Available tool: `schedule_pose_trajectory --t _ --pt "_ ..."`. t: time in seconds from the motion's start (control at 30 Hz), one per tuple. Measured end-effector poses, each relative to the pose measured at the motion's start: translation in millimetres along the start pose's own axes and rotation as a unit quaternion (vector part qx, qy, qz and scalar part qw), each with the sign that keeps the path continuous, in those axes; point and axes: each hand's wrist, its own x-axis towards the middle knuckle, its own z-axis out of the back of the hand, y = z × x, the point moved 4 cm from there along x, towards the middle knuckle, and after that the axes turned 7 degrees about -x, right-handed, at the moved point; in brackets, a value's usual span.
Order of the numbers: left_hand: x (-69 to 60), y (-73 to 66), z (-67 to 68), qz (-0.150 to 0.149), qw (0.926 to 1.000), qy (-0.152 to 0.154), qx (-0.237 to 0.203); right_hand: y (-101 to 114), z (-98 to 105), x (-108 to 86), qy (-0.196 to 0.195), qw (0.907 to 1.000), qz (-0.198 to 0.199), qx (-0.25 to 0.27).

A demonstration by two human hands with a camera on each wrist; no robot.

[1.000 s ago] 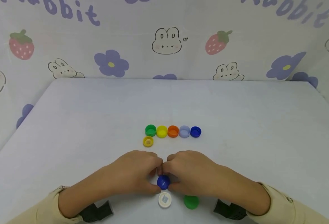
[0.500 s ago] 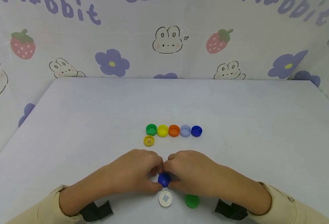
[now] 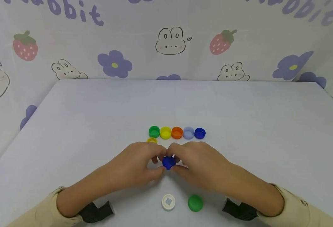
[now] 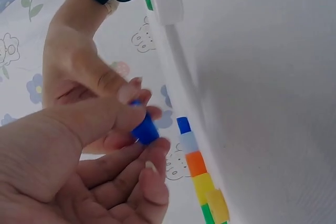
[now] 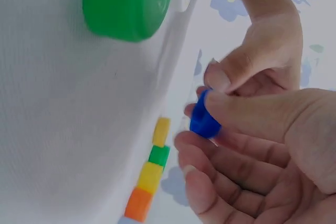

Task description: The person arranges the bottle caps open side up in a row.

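Note:
A dark blue bottle cap [image 3: 169,163] is pinched between both hands, raised off the white table. My left hand [image 3: 135,165] holds its left side with thumb and fingertips, and my right hand [image 3: 200,165] grips the right side the same way. Both wrist views show the blue cap [image 4: 145,129] between thumbs and fingers; fingertips cover part of it. Nearer the person lie a white cap [image 3: 168,202] bearing a square sticker and a green cap [image 3: 195,203]. Behind the left hand, a smaller yellow cap [image 3: 152,140] is partly hidden.
Farther back, a touching row of caps runs left to right: green [image 3: 154,131], yellow [image 3: 165,133], orange [image 3: 177,132], light blue [image 3: 188,133] and dark blue [image 3: 200,133]. A printed cloth [image 3: 194,63] rises behind the table's far edge.
Both hands have lifted the blue cap and carried it away from the person, toward the row. The left hand now overlaps the small yellow cap; the green cap in front is fully uncovered.

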Motion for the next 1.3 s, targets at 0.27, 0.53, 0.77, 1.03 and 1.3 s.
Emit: schedule_pose_trajectory --t 0.27,0.53,0.77,1.03,1.3 --pt "0.8 -2.5 2.9 -0.019 0.9982 -0.056 0.015 -6 7 1.8 -0.049 0.9988 0.007 0.003" --pt "-1.2 -4.5 6.9 -0.042 0.9874 -0.138 0.065 -20 8 6.4 -0.058 0.9891 -0.006 0.135" --pt "-1.1 -2.6 9.0 -0.08 0.9772 -0.174 0.091 -36 1 12.6 0.001 0.9531 -0.06 0.297" --pt "0.3 0.5 9.4 -0.083 0.9787 -0.162 0.095 -45 -7 20.2 0.014 0.9288 -0.055 0.366" --pt "5.5 5.3 9.9 -0.046 0.9853 -0.127 0.105 -45 -16 19.0 0.051 0.9418 -0.061 0.327"
